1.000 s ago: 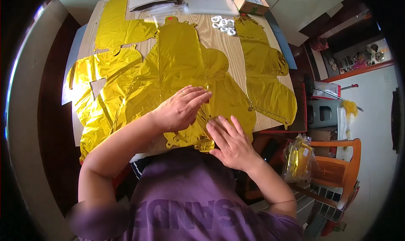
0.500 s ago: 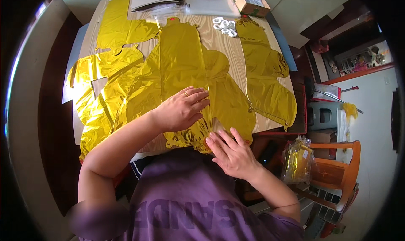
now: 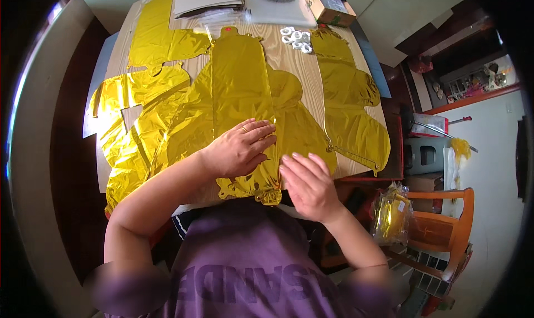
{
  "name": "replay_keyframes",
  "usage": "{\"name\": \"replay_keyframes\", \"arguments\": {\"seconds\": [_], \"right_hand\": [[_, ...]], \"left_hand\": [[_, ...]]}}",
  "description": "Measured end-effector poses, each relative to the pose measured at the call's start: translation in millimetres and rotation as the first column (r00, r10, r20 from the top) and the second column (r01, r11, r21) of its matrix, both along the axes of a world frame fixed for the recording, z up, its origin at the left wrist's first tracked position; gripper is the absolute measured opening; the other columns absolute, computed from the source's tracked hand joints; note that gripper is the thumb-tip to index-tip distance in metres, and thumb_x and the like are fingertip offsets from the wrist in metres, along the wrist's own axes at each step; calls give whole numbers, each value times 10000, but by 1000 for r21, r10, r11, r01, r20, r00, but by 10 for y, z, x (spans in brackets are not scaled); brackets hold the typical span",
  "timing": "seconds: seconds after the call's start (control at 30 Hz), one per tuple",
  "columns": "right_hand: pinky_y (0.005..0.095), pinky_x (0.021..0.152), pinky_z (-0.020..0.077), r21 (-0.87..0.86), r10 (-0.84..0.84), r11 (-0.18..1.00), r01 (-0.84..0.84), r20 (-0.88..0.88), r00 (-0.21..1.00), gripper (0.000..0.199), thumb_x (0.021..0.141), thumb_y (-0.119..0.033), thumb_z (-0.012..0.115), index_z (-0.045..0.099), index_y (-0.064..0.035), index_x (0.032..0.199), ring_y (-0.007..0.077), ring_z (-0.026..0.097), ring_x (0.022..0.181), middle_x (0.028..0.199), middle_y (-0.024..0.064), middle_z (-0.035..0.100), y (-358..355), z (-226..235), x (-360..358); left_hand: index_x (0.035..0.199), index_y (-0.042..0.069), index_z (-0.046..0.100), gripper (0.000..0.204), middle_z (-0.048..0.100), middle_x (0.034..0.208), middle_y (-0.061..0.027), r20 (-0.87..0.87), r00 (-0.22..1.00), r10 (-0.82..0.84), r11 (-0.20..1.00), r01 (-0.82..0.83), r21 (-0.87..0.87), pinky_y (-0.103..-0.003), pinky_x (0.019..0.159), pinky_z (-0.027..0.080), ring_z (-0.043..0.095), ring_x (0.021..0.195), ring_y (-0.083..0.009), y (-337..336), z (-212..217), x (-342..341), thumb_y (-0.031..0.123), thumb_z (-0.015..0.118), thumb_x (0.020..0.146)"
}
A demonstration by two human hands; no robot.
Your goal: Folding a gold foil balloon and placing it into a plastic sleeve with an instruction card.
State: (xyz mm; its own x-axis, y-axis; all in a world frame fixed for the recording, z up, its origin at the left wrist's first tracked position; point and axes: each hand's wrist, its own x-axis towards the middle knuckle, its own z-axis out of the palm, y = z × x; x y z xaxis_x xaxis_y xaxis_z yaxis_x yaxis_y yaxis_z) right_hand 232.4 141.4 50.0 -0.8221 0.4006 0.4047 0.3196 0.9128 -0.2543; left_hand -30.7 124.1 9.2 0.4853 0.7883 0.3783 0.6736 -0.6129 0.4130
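flat on the wooden table (image 3: 293, 67), a long gold foil balloon (image 3: 240, 84) runs away from the person. left hand (image 3: 240, 148) lies palm-down on its near end, fingers loosely spread. right hand (image 3: 309, 185) is open, fingers together, just right of that end at the table edge.

You have one view only, from a wide fisheye camera worn on your head, looking steeply down over your chest at the table (image 3: 289, 62) in front of you. It sits close: your left hand (image 3: 240, 149) and right hand (image 3: 308, 185) fill the middle, forearms entering from the lower edge. The table's far end runs toward the top of the frame, and its straight edges bow near the rim. To your right the view reaches an orange chair (image 3: 445, 229) and the floor beside it.
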Motion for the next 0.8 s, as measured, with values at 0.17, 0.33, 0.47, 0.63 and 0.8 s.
{"name": "replay_keyframes", "arguments": {"seconds": [0.17,0.33,0.47,0.63,0.8], "right_hand": [[514,1113,381,18,66,997,-69,108,992,343,883,-173,667,668,6,1176,317,584,1217,1278,158,638,-64,-145,-61],[527,1126,372,7,70,997,-72,140,988,343,881,-173,670,662,8,1172,315,590,1199,1261,164,640,-75,-112,-71],[542,1132,361,-27,85,996,-82,165,983,377,862,-186,691,654,8,1183,314,581,1210,1258,160,636,-61,-93,-66],[553,1147,344,-45,110,994,-104,163,980,436,828,-213,730,647,16,1190,312,574,1213,1257,160,630,-24,-65,-81],[555,1143,354,-169,176,975,-146,179,968,428,829,-224,739,658,-24,1198,312,596,1166,1224,155,659,94,50,-125]], "left_hand": [[1304,-6,606,485,571,1378,-209,4,1000,-10,1000,10,12,-488,1120,422,527,1316,-377,9,31,8,142,712,855],[1277,-6,611,474,572,1363,-202,-80,997,-24,1000,23,-15,-475,1123,415,531,1302,-370,41,89,-5,185,727,859],[1266,9,621,471,575,1354,-195,-84,996,-8,997,1,-82,-473,1106,425,537,1280,-364,83,226,31,212,737,857],[1259,51,642,444,582,1349,-177,-34,999,-19,999,18,-40,-468,1104,423,538,1273,-369,156,115,-104,205,736,853],[1268,86,644,495,585,1351,-151,118,983,138,990,-139,6,-516,1125,390,507,1313,-376,171,80,-297,189,767,800]]}}
